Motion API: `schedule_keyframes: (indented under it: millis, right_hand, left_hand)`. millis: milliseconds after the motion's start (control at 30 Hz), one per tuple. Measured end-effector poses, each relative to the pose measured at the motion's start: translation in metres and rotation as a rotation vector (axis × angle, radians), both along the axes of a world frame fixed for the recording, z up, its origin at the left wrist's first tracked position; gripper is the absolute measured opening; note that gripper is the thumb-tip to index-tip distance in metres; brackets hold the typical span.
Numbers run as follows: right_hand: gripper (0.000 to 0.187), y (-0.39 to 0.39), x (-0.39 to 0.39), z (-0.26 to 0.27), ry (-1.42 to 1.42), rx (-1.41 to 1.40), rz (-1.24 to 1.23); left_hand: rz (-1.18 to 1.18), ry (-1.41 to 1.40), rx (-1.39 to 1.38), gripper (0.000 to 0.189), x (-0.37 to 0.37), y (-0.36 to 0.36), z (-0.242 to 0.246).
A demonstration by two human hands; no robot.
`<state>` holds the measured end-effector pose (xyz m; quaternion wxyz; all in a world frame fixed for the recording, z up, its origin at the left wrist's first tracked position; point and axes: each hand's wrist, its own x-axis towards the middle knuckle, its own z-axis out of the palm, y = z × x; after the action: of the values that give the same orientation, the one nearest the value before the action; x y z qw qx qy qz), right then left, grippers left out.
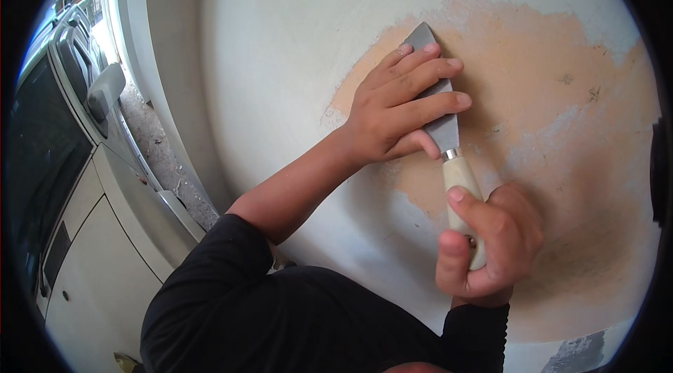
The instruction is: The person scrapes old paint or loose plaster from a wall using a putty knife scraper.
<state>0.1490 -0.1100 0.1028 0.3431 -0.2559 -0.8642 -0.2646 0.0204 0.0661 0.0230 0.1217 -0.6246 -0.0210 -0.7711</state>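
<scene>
A putty knife with a grey metal blade and a cream handle points away from me, in front of a pale panel. My left hand lies flat across the blade, its fingers spread and reaching past the right edge. The thumb bends near the metal collar. My right hand is wrapped around the handle, with its thumb along the top. Behind the tool spreads a rough-edged patch of tan filler. Whether the blade touches the panel is hidden by my left hand.
A light-coloured vehicle with a side mirror stands at the left. Rough ground shows between it and the panel's curved edge. A dark grey patch marks the lower right, and a black part borders the right rim.
</scene>
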Motion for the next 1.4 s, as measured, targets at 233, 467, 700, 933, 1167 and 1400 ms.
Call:
schedule_keyframes:
  millis: [233,467,700,933,1167,1400]
  right_hand:
    - [0.022,0.000,-0.002,0.003,0.000,-0.032,0.016]
    - [0.021,0.000,-0.007,0.008,-0.004,-0.081,-0.020]
    - [0.022,0.007,-0.007,0.004,0.059,-0.035,-0.007]
    - [0.019,0.008,-0.011,0.006,0.073,-0.022,-0.028]
    - [0.016,-0.002,-0.012,0.010,0.040,-0.111,-0.050]
    - [0.009,0.019,-0.001,0.002,0.182,-0.074,0.029]
  left_hand:
    - [0.013,0.015,0.014,0.059,-0.002,0.001,0.005]
    - [0.041,0.035,0.030,0.061,-0.007,0.007,0.008]
    - [0.024,0.021,0.014,0.062,-0.006,0.005,0.010]
    - [0.024,0.019,0.012,0.061,-0.011,0.007,0.012]
    - [0.032,0.058,0.039,0.060,-0.013,0.012,0.010]
    - [0.188,0.110,-0.027,0.067,-0.025,0.000,0.005]
